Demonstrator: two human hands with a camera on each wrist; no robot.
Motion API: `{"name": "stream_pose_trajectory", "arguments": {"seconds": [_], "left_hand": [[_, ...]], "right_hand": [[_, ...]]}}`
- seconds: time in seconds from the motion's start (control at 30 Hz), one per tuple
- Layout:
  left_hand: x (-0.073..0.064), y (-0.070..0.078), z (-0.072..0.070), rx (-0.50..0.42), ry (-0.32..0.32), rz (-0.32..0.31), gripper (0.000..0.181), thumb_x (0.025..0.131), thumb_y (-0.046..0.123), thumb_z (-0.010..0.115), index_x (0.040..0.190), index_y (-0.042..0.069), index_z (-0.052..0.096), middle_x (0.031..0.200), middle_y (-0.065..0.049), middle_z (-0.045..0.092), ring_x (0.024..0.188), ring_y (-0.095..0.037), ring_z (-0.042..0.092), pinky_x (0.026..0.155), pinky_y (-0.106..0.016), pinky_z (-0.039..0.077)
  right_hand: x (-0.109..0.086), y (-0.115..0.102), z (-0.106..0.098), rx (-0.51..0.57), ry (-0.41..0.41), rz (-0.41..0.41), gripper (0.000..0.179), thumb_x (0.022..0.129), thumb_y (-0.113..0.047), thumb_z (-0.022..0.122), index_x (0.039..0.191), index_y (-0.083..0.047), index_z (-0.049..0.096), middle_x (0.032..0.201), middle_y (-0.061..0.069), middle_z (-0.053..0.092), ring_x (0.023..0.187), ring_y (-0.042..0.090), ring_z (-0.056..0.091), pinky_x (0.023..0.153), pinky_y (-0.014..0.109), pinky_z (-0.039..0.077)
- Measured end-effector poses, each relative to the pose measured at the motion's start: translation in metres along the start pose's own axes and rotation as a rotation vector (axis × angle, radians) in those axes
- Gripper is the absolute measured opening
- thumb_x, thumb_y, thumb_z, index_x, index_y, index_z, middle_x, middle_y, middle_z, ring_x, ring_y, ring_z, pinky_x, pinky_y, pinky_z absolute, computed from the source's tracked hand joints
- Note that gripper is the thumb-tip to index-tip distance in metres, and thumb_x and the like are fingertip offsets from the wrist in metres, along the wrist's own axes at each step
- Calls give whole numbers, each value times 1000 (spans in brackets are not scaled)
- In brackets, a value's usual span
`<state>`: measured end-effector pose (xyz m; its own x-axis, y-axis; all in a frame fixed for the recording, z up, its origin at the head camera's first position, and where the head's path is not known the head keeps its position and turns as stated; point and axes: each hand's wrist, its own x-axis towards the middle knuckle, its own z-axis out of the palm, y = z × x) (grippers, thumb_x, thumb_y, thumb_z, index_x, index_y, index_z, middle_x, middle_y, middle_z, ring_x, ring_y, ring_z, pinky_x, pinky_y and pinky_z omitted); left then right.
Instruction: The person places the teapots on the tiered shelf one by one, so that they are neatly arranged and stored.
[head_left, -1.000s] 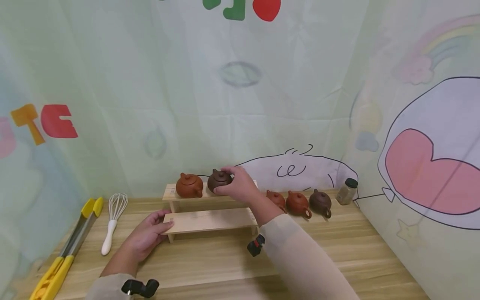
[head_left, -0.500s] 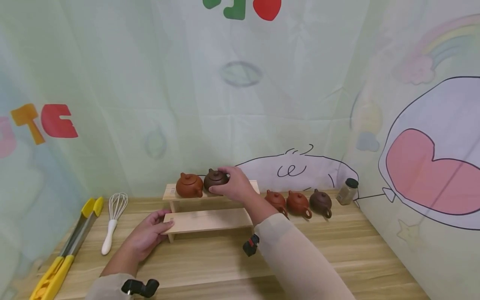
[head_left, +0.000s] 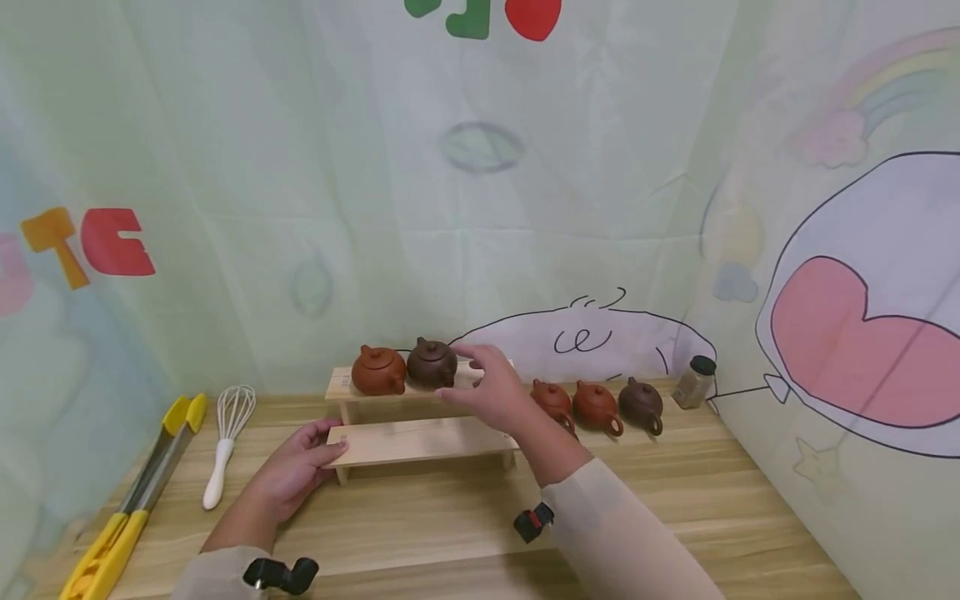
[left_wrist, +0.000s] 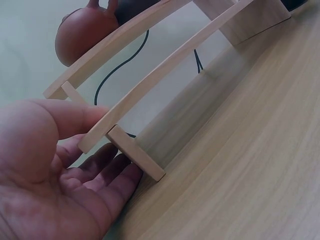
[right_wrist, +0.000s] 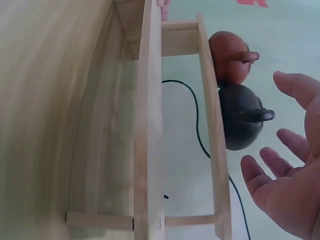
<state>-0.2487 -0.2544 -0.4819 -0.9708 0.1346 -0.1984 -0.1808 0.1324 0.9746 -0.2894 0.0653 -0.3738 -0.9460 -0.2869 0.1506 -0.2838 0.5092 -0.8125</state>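
A two-tier wooden stand (head_left: 420,440) carries two small teapots side by side on its upper board. The left one is a reddish-brown teapot (head_left: 378,372); right beside it sits a dark brown teapot (head_left: 431,365). My left hand (head_left: 296,469) grips the stand's lower left end, thumb on top of the board and fingers beneath, as the left wrist view also shows. Just right of the dark teapot is my right hand (head_left: 497,393), its thumb and fingers spread and holding nothing. In the right wrist view a gap separates the fingers from the dark teapot (right_wrist: 241,117).
Right of the stand stand two more reddish teapots (head_left: 596,407) and another dark teapot (head_left: 641,406), then a glass jar (head_left: 693,383) with a dark lid. At left lie a white-handled whisk (head_left: 222,450) and yellow-and-grey tongs (head_left: 138,500). Printed cloth walls enclose the table.
The dark teapot shifted left along the upper board, up to the reddish one. My right hand then let go of it and drew back to the right. The left hand stayed put.
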Motion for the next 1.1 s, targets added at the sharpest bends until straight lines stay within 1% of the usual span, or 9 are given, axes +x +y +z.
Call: {"name": "stream_pose_trajectory", "arguments": {"seconds": [0.13,0.33,0.4,0.5,0.7,0.8,0.9,1.0,1.1], "left_hand": [[0,0,-1,-4,-3,2,71,111,22,58,165,-5,19,172,-31,24,138,-22,54,99,-22,53],[0,0,-2,-1,-5,6,71,111,22,57,165,-5,19,172,-31,24,138,-21,54,99,-22,53],[1,0,-2,0,-6,6,71,111,22,57,165,-5,19,172,-31,24,139,-23,53,100,-22,54],[1,-1,-3,1,-8,6,71,111,22,57,165,-5,19,172,-31,24,140,-23,53,100,-23,54],[1,-1,-2,-2,-10,2,72,111,22,58,165,-5,19,173,-31,23,139,-23,53,99,-20,53],[1,-1,-1,-1,-10,1,73,111,22,58,165,-5,18,173,-31,22,141,-24,52,98,-20,52],[1,-1,-1,1,-7,-1,73,111,23,59,166,-4,19,174,-31,21,142,-25,51,98,-19,52],[1,-1,-1,3,-6,-2,73,111,23,59,165,-4,19,173,-31,22,142,-24,51,98,-19,52],[1,-1,-1,0,-6,0,72,111,22,58,165,-4,19,173,-31,23,141,-23,52,98,-20,52]], "right_hand": [[-18,7,-10,24,16,-36,75,88,-37,89,155,-24,57,161,3,51,142,33,54,110,53,55],[-45,26,-22,-9,79,43,73,86,-40,90,151,-31,59,151,-3,60,126,31,65,102,48,58],[-53,34,-27,-24,96,51,71,86,-39,90,150,-31,60,147,-1,63,119,28,65,99,47,57],[-62,46,-34,-26,115,48,70,86,-34,90,150,-26,61,143,6,66,114,27,63,100,50,55],[-77,68,-52,10,123,66,69,87,-28,90,149,-18,62,141,10,69,126,33,66,107,56,55],[-83,79,-62,18,108,65,70,87,-27,90,150,-15,61,142,13,68,130,34,64,106,53,55],[-88,89,-72,-5,100,62,70,88,-28,89,150,-12,60,147,13,66,131,33,63,100,47,56],[-92,99,-79,-32,117,91,69,89,-28,88,150,-12,61,147,13,66,131,34,63,97,42,56],[-93,109,-82,-41,135,126,69,89,-29,88,150,-12,60,146,14,67,132,36,63,100,44,57]]}}
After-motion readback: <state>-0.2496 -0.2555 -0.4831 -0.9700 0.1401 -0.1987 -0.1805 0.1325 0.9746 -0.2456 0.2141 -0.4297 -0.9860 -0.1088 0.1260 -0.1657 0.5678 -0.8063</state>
